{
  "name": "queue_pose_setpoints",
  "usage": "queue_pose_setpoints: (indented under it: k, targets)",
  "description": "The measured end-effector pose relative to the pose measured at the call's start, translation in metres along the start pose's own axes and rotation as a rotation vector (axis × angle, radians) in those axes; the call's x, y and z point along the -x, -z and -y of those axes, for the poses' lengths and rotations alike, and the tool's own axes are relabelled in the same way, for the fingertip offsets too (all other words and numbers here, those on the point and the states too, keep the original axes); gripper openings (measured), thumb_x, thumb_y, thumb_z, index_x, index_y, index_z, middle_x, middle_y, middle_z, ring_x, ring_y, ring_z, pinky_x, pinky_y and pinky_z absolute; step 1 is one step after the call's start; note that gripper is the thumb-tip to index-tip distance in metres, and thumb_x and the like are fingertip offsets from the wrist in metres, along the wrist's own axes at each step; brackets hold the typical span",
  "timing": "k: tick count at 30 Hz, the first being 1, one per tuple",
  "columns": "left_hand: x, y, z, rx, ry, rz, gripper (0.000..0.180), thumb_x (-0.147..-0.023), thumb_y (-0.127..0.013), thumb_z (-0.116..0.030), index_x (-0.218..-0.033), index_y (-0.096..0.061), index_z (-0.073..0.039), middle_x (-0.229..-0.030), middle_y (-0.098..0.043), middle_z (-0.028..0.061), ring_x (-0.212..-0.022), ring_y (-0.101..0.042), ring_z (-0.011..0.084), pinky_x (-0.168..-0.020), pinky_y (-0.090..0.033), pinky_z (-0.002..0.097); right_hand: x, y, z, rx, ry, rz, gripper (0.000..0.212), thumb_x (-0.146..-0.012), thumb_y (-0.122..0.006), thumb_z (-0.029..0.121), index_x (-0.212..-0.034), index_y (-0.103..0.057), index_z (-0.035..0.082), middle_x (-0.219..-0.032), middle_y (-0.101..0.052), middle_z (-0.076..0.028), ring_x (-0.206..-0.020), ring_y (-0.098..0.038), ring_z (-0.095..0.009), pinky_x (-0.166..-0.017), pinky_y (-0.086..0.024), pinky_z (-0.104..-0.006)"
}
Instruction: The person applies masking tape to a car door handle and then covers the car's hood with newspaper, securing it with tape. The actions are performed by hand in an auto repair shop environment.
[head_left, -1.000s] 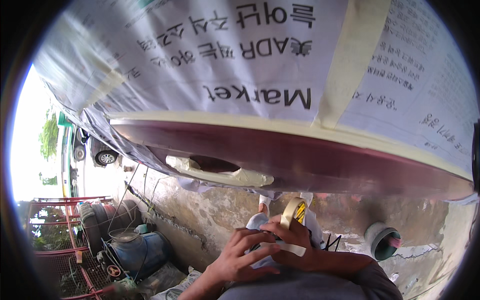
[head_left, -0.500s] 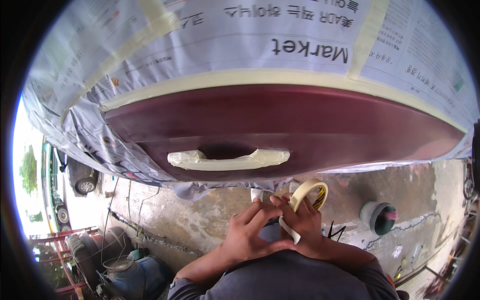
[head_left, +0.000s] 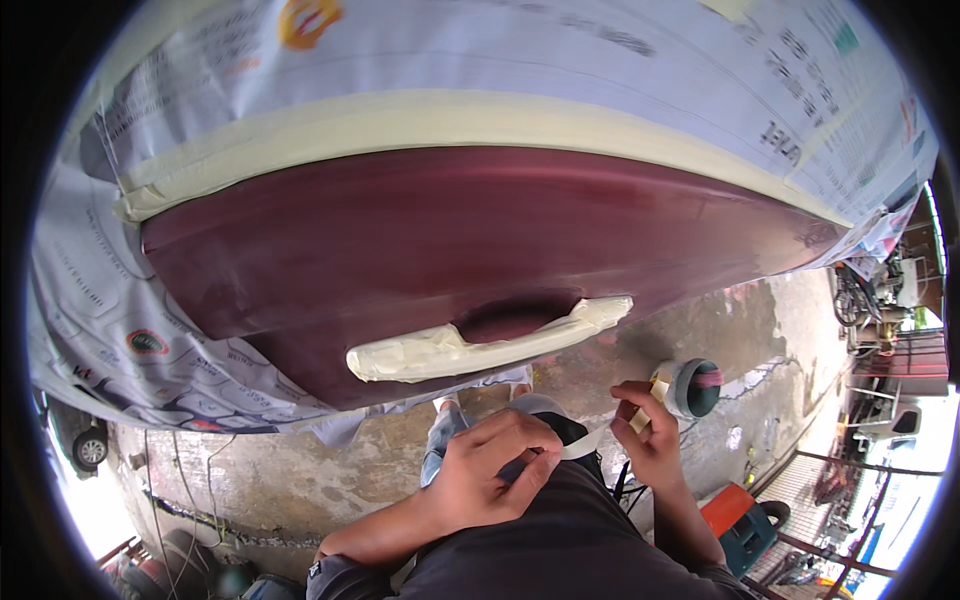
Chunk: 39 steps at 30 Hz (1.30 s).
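My left hand (head_left: 498, 466), in front of my body, pinches one end of a short strip of cream masking tape (head_left: 584, 444). The strip stretches across to my right hand (head_left: 650, 432). That hand's fingers are curled around the masking tape, and part of the roll (head_left: 661, 384) shows edge-on beside them. Beyond both hands is a dark red car door (head_left: 400, 240). Its handle (head_left: 480, 345) is wrapped in cream tape, and neither hand touches it.
Printed paper (head_left: 450, 60) covers the car above the red panel, edged by a wide tape band (head_left: 400, 120). A grey bucket (head_left: 690, 388) stands on the stained concrete floor (head_left: 290, 480) to the right. An orange and dark teal box-shaped object (head_left: 738, 525) lies at lower right.
My hands have drawn apart, with a tape strip now stretched between them. The roll, earlier face-on above my right hand, has turned edge-on. My view has shifted along the door.
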<state>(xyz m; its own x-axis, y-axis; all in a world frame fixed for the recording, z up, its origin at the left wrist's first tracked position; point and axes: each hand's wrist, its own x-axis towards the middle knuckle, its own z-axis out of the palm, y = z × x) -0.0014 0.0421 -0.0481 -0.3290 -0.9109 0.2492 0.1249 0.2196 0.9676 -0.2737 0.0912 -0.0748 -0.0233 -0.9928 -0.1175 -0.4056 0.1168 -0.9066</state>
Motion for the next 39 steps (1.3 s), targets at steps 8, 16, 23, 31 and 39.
queue_pose_setpoints:
  k: [8, 16, 23, 31, 39]
  targets:
    - [-0.010, 0.040, 0.013, -0.324, -0.336, 0.195, 0.040, -0.071, -0.079, 0.000, -0.109, -0.076, -0.013, -0.099, -0.069, 0.0011, -0.083, -0.069, 0.0165, -0.063, -0.058, 0.0288, 0.008, 0.015, 0.030, 0.057, 0.022, -0.294, 0.036, -0.087, -0.078, 0.013, -0.121, -0.072, 0.004, -0.119, -0.065, -0.010, -0.093, -0.056, -0.018, -0.081, -0.048, -0.0326]
    - [-0.015, 0.043, 0.009, -0.309, -0.399, 0.249, 0.034, -0.081, -0.076, -0.019, -0.114, -0.072, -0.014, -0.104, -0.067, -0.0007, -0.089, -0.067, 0.0155, -0.068, -0.059, 0.0287, -0.012, -0.026, 0.123, 0.581, 0.281, 0.229, 0.020, -0.074, -0.090, 0.019, -0.090, -0.079, 0.012, -0.121, -0.064, -0.013, -0.108, -0.060, -0.029, -0.089, -0.048, -0.0389]
    - [-0.020, 0.055, 0.042, 0.583, -0.177, 0.446, 0.077, -0.094, -0.071, -0.050, -0.151, -0.046, -0.004, -0.152, -0.045, 0.0181, -0.142, -0.043, 0.0320, -0.115, -0.036, 0.0473, -0.001, -0.029, 0.112, -0.216, 0.053, 0.569, 0.017, -0.083, -0.088, 0.013, -0.095, -0.076, 0.008, -0.125, -0.061, -0.018, -0.113, -0.061, -0.028, -0.097, -0.050, -0.0426]
    - [0.021, 0.030, 0.056, 1.092, 0.507, 0.365, 0.042, -0.109, -0.058, -0.016, -0.147, -0.045, -0.004, -0.096, -0.062, 0.0014, -0.075, -0.057, 0.0079, -0.067, -0.049, 0.0247, -0.003, -0.030, 0.104, -0.802, -0.037, 0.882, 0.037, -0.094, -0.080, 0.029, -0.117, -0.070, 0.001, -0.140, -0.054, -0.032, -0.136, -0.050, -0.041, -0.115, -0.037, -0.0526]
    - [0.064, 0.097, 0.025, 0.654, 0.343, 0.250, 0.039, -0.095, -0.077, -0.007, -0.130, -0.064, 0.001, -0.103, -0.072, 0.0065, -0.070, -0.062, 0.0048, -0.061, -0.048, 0.0205, -0.074, -0.017, 0.163, 0.806, 0.899, -0.291, 0.019, -0.077, -0.076, -0.003, -0.094, -0.074, 0.005, -0.098, -0.069, -0.007, -0.092, -0.068, -0.023, -0.081, -0.052, -0.0367]
